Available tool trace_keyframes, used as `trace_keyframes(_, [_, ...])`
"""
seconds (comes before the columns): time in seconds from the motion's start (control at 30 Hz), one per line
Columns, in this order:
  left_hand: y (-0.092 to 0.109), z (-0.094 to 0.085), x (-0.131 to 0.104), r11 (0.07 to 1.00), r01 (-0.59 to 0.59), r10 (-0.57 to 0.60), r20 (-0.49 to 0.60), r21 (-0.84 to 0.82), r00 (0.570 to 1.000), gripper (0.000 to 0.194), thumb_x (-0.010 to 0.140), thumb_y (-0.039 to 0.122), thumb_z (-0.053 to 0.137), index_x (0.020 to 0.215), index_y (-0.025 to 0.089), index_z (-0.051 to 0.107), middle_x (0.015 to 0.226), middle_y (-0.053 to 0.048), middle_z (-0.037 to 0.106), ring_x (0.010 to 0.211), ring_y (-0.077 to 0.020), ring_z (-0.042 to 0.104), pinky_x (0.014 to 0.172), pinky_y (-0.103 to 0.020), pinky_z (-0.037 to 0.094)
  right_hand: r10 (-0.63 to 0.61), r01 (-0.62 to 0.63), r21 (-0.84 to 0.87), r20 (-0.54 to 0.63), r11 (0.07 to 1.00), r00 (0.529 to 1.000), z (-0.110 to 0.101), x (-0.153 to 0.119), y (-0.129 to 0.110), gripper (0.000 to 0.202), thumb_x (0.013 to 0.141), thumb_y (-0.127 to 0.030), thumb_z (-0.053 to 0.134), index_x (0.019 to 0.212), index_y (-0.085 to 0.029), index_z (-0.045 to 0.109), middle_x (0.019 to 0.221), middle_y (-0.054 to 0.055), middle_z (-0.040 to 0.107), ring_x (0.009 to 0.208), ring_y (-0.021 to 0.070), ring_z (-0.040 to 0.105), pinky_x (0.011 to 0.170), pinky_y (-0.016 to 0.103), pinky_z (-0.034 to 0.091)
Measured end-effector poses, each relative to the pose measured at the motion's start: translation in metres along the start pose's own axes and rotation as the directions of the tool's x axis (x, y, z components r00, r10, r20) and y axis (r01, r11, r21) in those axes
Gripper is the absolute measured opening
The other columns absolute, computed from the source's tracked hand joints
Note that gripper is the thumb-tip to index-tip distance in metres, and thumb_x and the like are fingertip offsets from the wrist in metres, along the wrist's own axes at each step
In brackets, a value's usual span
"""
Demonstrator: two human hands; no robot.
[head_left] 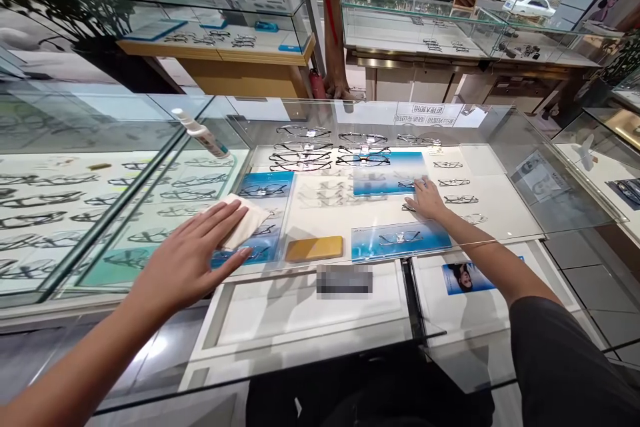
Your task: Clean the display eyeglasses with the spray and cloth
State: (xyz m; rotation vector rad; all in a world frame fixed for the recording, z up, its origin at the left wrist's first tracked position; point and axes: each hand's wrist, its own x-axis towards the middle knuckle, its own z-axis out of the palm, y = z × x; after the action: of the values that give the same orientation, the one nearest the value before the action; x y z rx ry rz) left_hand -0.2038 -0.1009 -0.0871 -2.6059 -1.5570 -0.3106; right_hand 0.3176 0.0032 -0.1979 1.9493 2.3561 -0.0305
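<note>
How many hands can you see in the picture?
2. The left hand is on the left, on a pale cloth. The right hand is farther right, over the glass display case.

Clear, glossy glass is seen on the display case (320,107) at center; soft, matt cloth is shown in the wipe (246,221) left of center; smooth white plastic is seen on the bottle (203,135), upper left.
</note>
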Motion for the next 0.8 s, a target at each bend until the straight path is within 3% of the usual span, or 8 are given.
trace_keyframes(0.23, [-0.001, 0.0, 0.0, 1.0, 0.014, -0.014, 0.007, -0.011, 1.0, 0.078, 0.1, 0.061, 0.035, 0.165, 0.018, 0.038, 0.166, -0.015, 0.047, 0.158, -0.0368, 0.039, 0.127, -0.057, 0.034, 0.002, -0.003, 0.028, 0.003, 1.0, 1.0, -0.005, -0.006, 0.0, 0.076, 0.105, -0.053, 0.032, 0.157, 0.001, 0.046, 0.166, 0.024, 0.046, 0.156, 0.0404, 0.031, 0.127, 0.053, 0.026])
trace_keyframes(0.4, [0.001, -0.001, 0.002, 1.0, 0.011, -0.011, 0.011, 0.001, 1.0, 0.076, 0.101, 0.06, 0.035, 0.162, 0.015, 0.043, 0.165, -0.015, 0.049, 0.157, -0.0346, 0.04, 0.126, -0.052, 0.036, -0.067, 0.067, 0.039, 0.008, 0.997, 0.998, -0.028, -0.028, -0.01, 0.065, 0.105, -0.044, 0.042, 0.151, 0.001, 0.053, 0.163, 0.026, 0.049, 0.153, 0.0411, 0.036, 0.126, 0.054, 0.029])
trace_keyframes(0.5, [0.002, -0.001, 0.003, 1.0, 0.006, -0.006, 0.006, 0.01, 1.0, 0.077, 0.101, 0.061, 0.034, 0.159, 0.012, 0.045, 0.163, -0.017, 0.051, 0.157, -0.0351, 0.041, 0.126, -0.051, 0.037, -0.164, 0.157, 0.064, 0.129, 0.986, 0.978, -0.047, -0.059, -0.02, 0.045, 0.105, -0.03, 0.047, 0.136, -0.004, 0.065, 0.142, 0.026, 0.065, 0.133, 0.038, 0.058, 0.112, 0.051, 0.046])
trace_keyframes(0.6, [0.002, -0.001, 0.003, 1.0, -0.001, 0.001, -0.001, 0.01, 1.0, 0.078, 0.101, 0.061, 0.033, 0.16, 0.012, 0.045, 0.163, -0.017, 0.051, 0.157, -0.0353, 0.041, 0.126, -0.052, 0.036, -0.233, 0.217, 0.095, 0.228, 0.972, 0.945, -0.062, -0.101, -0.026, 0.028, 0.103, -0.032, 0.058, 0.115, -0.013, 0.074, 0.121, 0.015, 0.074, 0.108, 0.0291, 0.07, 0.095, 0.042, 0.059])
trace_keyframes(0.67, [0.002, -0.001, 0.002, 1.0, -0.001, 0.001, -0.004, 0.009, 1.0, 0.077, 0.101, 0.061, 0.033, 0.161, 0.015, 0.043, 0.163, -0.016, 0.051, 0.157, -0.0343, 0.041, 0.126, -0.052, 0.036, -0.261, 0.24, 0.114, 0.247, 0.964, 0.933, -0.07, -0.132, -0.027, 0.032, 0.102, -0.041, 0.065, 0.125, -0.019, 0.069, 0.132, 0.008, 0.069, 0.113, 0.026, 0.069, 0.097, 0.044, 0.061])
trace_keyframes(0.8, [0.002, 0.0, 0.002, 1.0, 0.015, -0.015, 0.02, 0.015, 1.0, 0.077, 0.101, 0.061, 0.033, 0.163, 0.017, 0.04, 0.165, -0.014, 0.049, 0.158, -0.0333, 0.039, 0.128, -0.053, 0.033, -0.312, 0.281, 0.149, 0.255, 0.948, 0.915, -0.095, -0.183, -0.022, 0.032, 0.102, -0.04, 0.065, 0.129, -0.023, 0.068, 0.137, 0.01, 0.067, 0.116, 0.0245, 0.068, 0.098, 0.044, 0.061])
